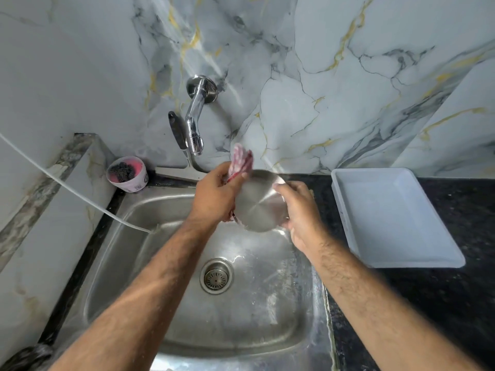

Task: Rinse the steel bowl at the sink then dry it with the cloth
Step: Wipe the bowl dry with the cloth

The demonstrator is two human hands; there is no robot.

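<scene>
To my right a white tray [396, 218] sits on the black counter [455, 303]. Far left, a pink tub [128, 177] holding a scrubber stands beside a squeegee [179, 153] leaning against the marble wall [334, 76].

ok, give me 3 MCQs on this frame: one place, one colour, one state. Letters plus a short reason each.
1. Where is the white tray?
A. in the sink
B. on the dark counter right of the sink
C. under the tap

2. What colour is the cloth?
A. plain blue
B. red and white
C. green

3. How is the steel bowl right now?
A. held over the sink by both hands
B. lying on the drain
C. sitting in the tray

Answers:
1 B, the tray rests on the dark counter beside the sink.
2 B, red-and-white fabric sticks up from the left hand.
3 A, the left hand and right hand grip it above the basin.
</scene>
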